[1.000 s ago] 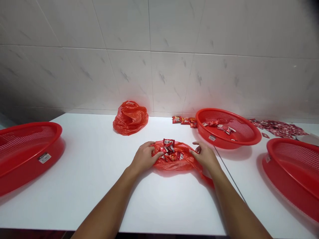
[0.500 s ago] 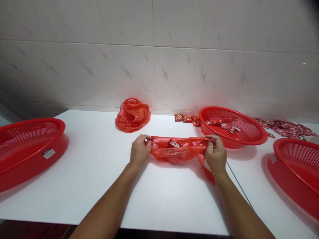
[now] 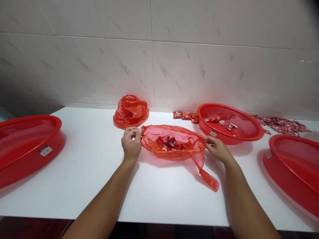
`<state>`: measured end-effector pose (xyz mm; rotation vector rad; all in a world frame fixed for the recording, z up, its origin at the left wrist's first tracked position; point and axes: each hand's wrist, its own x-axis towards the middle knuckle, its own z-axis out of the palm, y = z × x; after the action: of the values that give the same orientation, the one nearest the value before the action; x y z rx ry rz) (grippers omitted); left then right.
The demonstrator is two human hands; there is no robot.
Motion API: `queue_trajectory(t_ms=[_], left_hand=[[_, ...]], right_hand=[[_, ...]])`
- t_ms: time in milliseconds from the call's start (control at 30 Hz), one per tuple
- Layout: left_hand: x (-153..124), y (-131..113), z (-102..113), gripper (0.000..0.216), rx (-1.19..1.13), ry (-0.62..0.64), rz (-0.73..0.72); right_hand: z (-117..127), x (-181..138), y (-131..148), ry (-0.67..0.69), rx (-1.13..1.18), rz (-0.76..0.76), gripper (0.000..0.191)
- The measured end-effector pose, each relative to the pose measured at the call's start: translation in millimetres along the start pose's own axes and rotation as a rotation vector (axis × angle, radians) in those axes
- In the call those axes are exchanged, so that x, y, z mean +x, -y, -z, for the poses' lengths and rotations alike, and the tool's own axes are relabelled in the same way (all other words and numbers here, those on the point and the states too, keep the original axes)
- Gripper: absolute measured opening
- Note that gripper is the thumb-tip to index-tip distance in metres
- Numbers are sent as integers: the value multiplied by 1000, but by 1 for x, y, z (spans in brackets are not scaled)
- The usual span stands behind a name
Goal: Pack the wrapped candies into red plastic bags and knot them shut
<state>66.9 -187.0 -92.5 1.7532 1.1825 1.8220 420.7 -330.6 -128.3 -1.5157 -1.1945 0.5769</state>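
Note:
A thin red plastic bag lies on the white table, its mouth held wide. Several small red wrapped candies show inside it. My left hand pinches the bag's left rim between thumb and fingers. My right hand grips the right rim, next to a loose handle strap that trails toward the table's front.
A crumpled red bag sits by the tiled wall. A red basket with a few candies stands at back right, with loose candies beside it. Red baskets stand at far left and far right. Red wrappers lie at the back right.
Both hands have taken hold of the bag's rim and pulled it apart. The bag has gone from a bunched heap to a stretched strip to a wide mouth.

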Motion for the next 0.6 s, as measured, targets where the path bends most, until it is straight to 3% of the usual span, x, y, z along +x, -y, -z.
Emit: queue_trajectory(t_ms=[67, 133, 233, 300, 367, 433, 533, 600], left_hand=[[2, 1, 1, 26, -67, 9, 86], [4, 1, 1, 26, -122, 17, 150], [4, -1, 2, 29, -169, 25, 206], [4, -2, 2, 30, -181, 21, 226], [3, -2, 2, 31, -192, 18, 239], [3, -2, 2, 31, -208, 19, 252], [4, -1, 2, 31, -256, 22, 289], [4, -2, 2, 34, -300, 55, 305]], right_hand=[[7, -1, -3, 182, -141, -29, 24], [9, -6, -1, 266, -176, -84, 36], [3, -14, 5, 231, -159, -78, 76], [-3, -17, 11, 152, -184, 68, 107], [-12, -18, 18, 61, -242, 288, 119], [-23, -20, 29, 16, -290, 482, 97], [-40, -21, 50, 28, -236, 598, 35], [-50, -18, 68, 0, -139, 559, 30]])
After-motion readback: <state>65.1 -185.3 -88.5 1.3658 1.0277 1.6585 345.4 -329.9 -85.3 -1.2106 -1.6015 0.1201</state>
